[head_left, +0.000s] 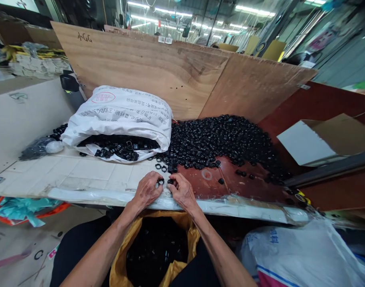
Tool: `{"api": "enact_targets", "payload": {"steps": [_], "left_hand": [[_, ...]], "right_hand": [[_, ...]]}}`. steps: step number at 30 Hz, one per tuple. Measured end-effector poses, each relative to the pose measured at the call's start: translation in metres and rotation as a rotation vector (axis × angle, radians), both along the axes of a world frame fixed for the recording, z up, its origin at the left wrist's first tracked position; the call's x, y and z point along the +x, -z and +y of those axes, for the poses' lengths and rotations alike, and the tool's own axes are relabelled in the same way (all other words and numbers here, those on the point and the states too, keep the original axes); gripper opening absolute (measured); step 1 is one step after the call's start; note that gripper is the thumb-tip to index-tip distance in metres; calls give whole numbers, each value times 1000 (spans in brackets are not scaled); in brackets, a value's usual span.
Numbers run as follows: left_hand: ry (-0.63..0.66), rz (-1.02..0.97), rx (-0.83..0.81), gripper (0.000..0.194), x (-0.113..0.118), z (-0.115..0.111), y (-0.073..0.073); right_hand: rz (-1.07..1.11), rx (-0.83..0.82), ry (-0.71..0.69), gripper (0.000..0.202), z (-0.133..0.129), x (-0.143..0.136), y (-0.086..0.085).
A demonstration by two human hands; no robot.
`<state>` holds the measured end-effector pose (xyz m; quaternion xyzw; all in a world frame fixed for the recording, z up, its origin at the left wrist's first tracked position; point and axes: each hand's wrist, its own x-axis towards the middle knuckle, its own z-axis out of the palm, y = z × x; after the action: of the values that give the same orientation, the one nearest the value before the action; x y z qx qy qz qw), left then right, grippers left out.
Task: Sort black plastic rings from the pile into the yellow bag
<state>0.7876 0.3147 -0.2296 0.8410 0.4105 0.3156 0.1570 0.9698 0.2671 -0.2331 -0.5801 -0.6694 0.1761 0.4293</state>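
Near the front edge of the bench, my left hand (149, 187) pinches a black plastic ring (160, 181) between thumb and fingers. Just to its right, my right hand (182, 189) grips a small black plastic part (170, 181), partly hidden by the fingers. The two pieces are a short gap apart. A few loose black rings (161, 167) lie beyond my hands. Behind them spreads a big heap of small black parts (221, 139). A white woven sack (125, 111) lies on its side, its mouth towards me, with black rings inside.
An open yellow sack (119, 251) holding black parts stands below the bench edge, between my legs. Wooden boards (158, 67) wall the back. A cardboard box (328, 139) sits at right, a white plastic bag (302, 251) below it. An orange-rimmed basket (20, 211) is at lower left.
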Motion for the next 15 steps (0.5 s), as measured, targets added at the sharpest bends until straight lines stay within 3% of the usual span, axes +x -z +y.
{"api": "enact_targets", "payload": {"steps": [5,8,11,15], "left_hand": [[4,-40,-15,24,-1,-2,-1],[79,-114,-60,25,-2,-2,0],[169,-201,-79,28,-3,-1,2],[198,-251,-123,34,-3,-2,2]], "right_hand": [[116,47,-81,22,-2,3,-7],[172,72,-146,30,-1,5,-7],[289,29,-125,38,0,5,-4],[307,50,-102,21,-1,4,-2]]}}
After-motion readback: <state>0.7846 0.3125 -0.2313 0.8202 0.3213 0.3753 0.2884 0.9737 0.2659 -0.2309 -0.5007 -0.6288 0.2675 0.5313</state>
